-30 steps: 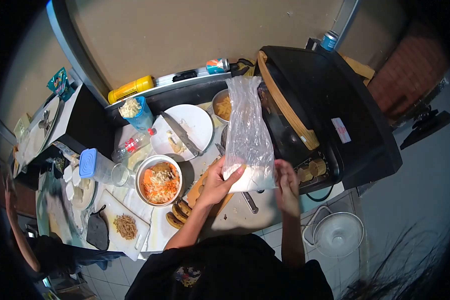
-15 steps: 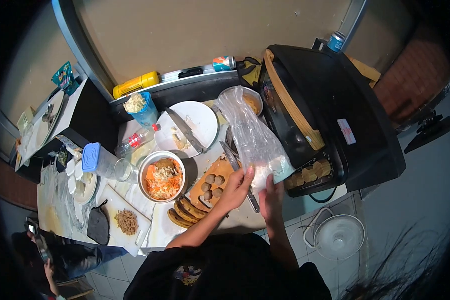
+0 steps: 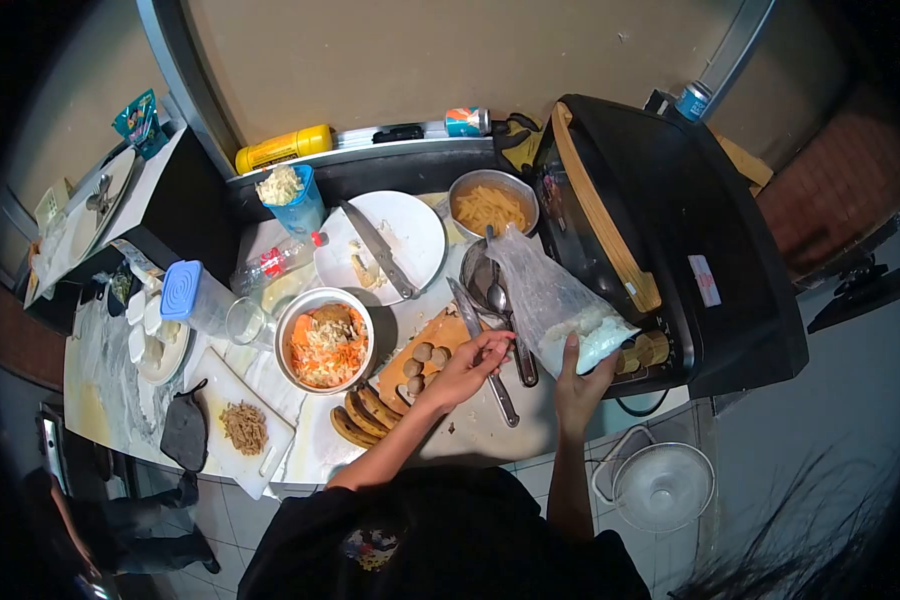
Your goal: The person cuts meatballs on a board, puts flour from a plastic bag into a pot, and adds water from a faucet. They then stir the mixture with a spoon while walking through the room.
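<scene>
My right hand [image 3: 582, 385] grips the bottom end of a clear plastic bag [image 3: 540, 280] with white powder gathered inside; the bag's loose end points up and away. My left hand [image 3: 473, 370] is apart from the bag, its fingers pinched together over a knife [image 3: 503, 400]. A small red bit shows at those fingertips, too small to name. Close by are a strainer [image 3: 478, 272] and a spoon [image 3: 497, 296]. Left of my left hand, round brown balls [image 3: 425, 365] sit on an orange-brown board [image 3: 448, 332], with bananas [image 3: 365, 415] beside it.
A black oven [image 3: 670, 240] stands at the right. A bowl of yellow strips [image 3: 492, 205], a white plate with a knife [image 3: 420, 225] and a pot of shredded vegetables [image 3: 323, 345] crowd the counter. A white cutting board [image 3: 280, 440] holds shredded brown food. Another person [image 3: 160, 515] stands lower left.
My left hand has let go of the bag and moved slightly left. My right hand has carried the bag right, uncovering the bowl of strips, the strainer and the spoon.
</scene>
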A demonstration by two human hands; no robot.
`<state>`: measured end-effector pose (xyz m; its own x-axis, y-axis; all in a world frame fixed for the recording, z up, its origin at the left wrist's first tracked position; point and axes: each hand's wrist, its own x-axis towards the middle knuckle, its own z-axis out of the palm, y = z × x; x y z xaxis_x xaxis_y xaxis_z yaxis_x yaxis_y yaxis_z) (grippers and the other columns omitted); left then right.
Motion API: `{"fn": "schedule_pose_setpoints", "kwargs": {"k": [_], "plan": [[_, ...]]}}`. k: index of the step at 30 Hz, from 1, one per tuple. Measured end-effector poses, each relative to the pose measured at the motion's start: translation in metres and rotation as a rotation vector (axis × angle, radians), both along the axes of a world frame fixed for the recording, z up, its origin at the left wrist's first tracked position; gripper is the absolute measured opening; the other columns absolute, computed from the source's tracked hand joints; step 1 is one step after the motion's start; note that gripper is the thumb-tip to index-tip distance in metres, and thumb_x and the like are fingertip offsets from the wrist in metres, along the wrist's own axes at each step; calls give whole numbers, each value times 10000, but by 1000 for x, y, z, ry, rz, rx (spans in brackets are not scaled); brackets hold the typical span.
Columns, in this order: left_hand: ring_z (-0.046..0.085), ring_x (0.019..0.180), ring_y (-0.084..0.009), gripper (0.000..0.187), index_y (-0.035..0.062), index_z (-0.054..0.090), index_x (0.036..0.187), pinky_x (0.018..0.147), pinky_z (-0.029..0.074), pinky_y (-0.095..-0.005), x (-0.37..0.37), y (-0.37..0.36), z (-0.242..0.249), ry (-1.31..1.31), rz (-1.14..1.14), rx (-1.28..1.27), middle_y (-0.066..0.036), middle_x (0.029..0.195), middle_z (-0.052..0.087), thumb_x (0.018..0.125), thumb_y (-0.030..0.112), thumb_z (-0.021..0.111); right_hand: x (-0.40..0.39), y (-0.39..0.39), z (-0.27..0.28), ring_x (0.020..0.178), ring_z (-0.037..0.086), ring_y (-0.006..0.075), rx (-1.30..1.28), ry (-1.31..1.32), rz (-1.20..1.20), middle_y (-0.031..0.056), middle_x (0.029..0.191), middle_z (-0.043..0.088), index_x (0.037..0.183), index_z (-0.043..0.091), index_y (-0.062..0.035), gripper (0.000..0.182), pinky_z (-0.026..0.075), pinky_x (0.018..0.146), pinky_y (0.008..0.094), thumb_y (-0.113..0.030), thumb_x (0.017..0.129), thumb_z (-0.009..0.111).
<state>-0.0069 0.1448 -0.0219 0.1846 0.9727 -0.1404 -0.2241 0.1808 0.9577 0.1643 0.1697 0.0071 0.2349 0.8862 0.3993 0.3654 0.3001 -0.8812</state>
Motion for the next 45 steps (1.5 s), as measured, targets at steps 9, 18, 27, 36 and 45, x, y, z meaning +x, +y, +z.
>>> {"fn": "schedule_pose_setpoints", "kwargs": {"k": [9, 18, 27, 36, 45], "plan": [[545, 979, -116, 364, 35, 504, 1267, 847, 454, -252, 2, 9, -7, -126, 23, -79, -43, 1119, 569, 998, 277, 471, 3, 10, 31, 850, 614, 261, -44, -262, 55, 202, 972, 606, 1152, 455, 101, 406, 485, 746, 370, -191, 918, 612], [559, 934, -103, 356, 40, 501, 1252, 821, 471, -247, -24, 39, 9, -131, 128, -7, -47, 1080, 581, 990, 279, 488, -7, 21, 67, 862, 627, 447, -90, -326, 88, 305, 892, 615, 1114, 442, 81, 381, 468, 703, 466, -190, 906, 611], [573, 940, -122, 360, 43, 523, 1226, 815, 466, -258, -55, 83, 21, -10, 254, 76, -62, 1066, 594, 976, 302, 517, -8, 34, 69, 863, 618, 464, -71, -409, 90, 315, 901, 608, 1107, 435, 66, 379, 465, 694, 483, -207, 909, 608], [524, 795, -67, 316, 19, 539, 1222, 735, 457, -210, -60, 112, 31, 196, 183, 344, -26, 971, 591, 927, 118, 593, -18, 44, 81, 864, 641, 429, 19, -399, 113, 290, 887, 620, 1121, 451, 62, 359, 485, 683, 450, -180, 907, 608], [536, 734, -154, 451, 104, 547, 1261, 702, 468, -303, -52, 120, 35, 542, -29, 546, -99, 1156, 603, 834, 119, 691, -27, 62, 95, 877, 611, 452, 48, -445, 166, 298, 911, 599, 1077, 452, 50, 318, 457, 689, 483, -135, 885, 625]]}}
